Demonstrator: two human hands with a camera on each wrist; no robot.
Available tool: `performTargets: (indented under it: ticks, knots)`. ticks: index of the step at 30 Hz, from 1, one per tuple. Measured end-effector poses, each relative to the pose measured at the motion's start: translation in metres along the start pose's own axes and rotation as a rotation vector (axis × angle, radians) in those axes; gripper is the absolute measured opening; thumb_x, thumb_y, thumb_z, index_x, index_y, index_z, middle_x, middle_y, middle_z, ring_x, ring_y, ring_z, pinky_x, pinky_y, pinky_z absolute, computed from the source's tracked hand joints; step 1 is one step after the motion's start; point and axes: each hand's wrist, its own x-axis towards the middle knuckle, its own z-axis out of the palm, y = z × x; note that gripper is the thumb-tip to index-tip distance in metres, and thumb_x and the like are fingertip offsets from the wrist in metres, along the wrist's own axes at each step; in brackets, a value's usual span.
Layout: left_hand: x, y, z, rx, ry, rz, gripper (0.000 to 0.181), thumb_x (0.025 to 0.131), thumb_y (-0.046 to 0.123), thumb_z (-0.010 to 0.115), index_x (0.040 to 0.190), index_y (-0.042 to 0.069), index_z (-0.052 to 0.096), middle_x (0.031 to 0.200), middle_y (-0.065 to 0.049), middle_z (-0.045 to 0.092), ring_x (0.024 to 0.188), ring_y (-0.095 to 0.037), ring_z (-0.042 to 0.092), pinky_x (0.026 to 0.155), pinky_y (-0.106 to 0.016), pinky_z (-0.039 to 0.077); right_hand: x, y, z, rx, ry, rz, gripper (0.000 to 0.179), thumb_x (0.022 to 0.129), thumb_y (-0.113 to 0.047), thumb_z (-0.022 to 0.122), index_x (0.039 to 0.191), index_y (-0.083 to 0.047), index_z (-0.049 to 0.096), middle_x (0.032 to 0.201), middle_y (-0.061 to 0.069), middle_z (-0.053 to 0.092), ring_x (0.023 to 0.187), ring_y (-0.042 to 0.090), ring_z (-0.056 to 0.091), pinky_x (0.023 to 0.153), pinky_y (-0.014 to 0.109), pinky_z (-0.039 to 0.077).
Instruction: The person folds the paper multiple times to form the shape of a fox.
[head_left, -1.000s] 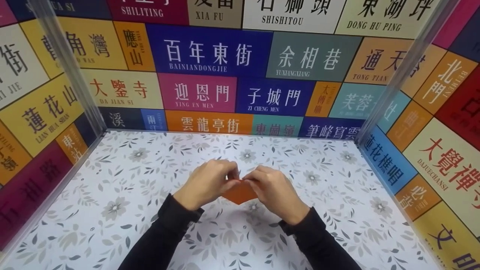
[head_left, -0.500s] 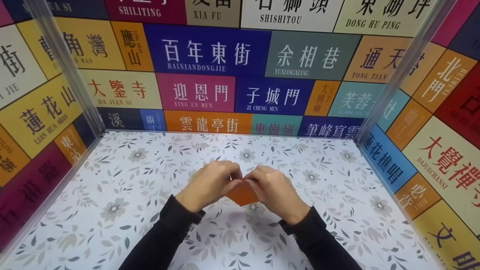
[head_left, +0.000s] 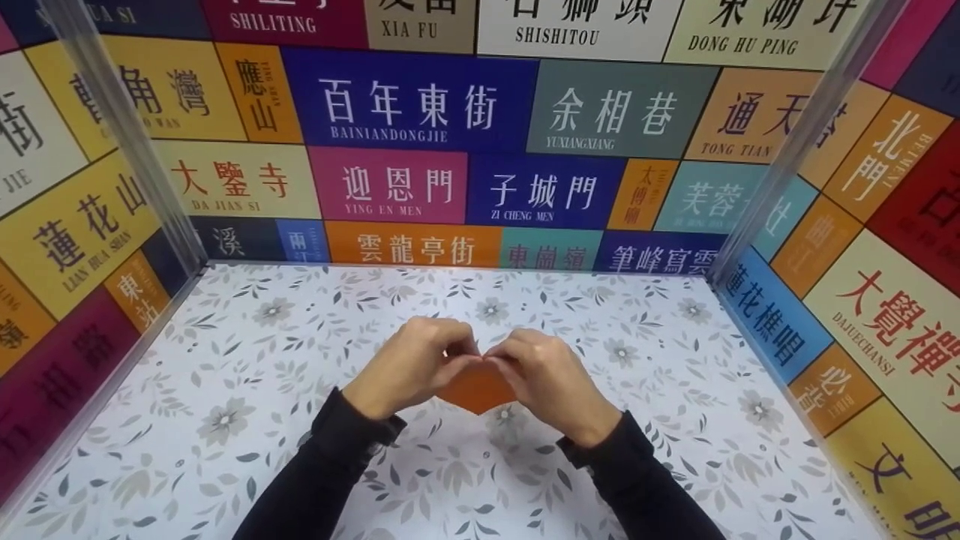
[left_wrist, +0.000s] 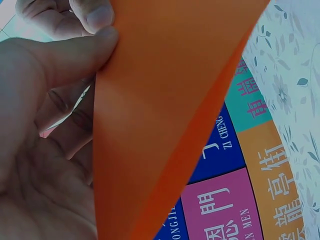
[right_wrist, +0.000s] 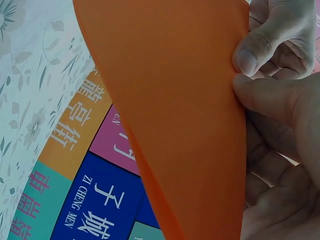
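Note:
Between both hands, a folded sheet of orange paper point(head_left: 477, 390) hangs point-down above the table. Its two layers part along the slanting edge in the left wrist view, where the orange paper point(left_wrist: 150, 100) fills the middle. My left hand point(head_left: 415, 366) pinches the top edge between thumb and fingers. Right beside it, my right hand point(head_left: 553, 381) pinches the same edge, the two thumb tips nearly meeting. In the right wrist view the thumbs press on the near face of the orange paper point(right_wrist: 175, 100), while the fingers behind it are partly hidden.
A white table top point(head_left: 300, 450) printed with grey flowers and leaves lies under the hands. Around it stand a back wall point(head_left: 412, 105) and side walls covered in coloured signs with Chinese characters. Clear strips point(head_left: 757, 187) run up the corners.
Both hands keep their pinch on the orange paper. The left hand shifts slightly left and up, and a little more of the paper shows between the hands. The head view shifts slightly.

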Motion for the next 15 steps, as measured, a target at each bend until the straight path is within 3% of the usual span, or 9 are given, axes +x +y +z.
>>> performTargets:
  ticks: [7,15]
  knots:
    - [-0.001,0.000,-0.008,0.017,0.009,0.014,0.010,0.102,0.008,0.090,0.096,0.013,0.084,0.091,-0.002,0.084,0.081,-0.016,0.079,0.080,-0.030,0.070,0.001,0.003,-0.004,0.009,-0.004,-0.012,0.008,0.102,-0.004,0.088,0.109,-0.008,0.089,0.095,0.006,0.083,0.089,0.020,0.082,0.082,0.031,0.072]
    - [-0.005,-0.004,-0.024,0.056,0.041,-0.032,0.011,0.100,0.006,0.092,0.095,0.013,0.085,0.091,-0.002,0.085,0.083,-0.015,0.080,0.081,-0.031,0.071,-0.001,0.017,-0.019,0.010,0.043,0.007,0.007,0.101,-0.001,0.088,0.104,-0.007,0.089,0.091,0.006,0.081,0.083,0.018,0.079,0.075,0.032,0.069]
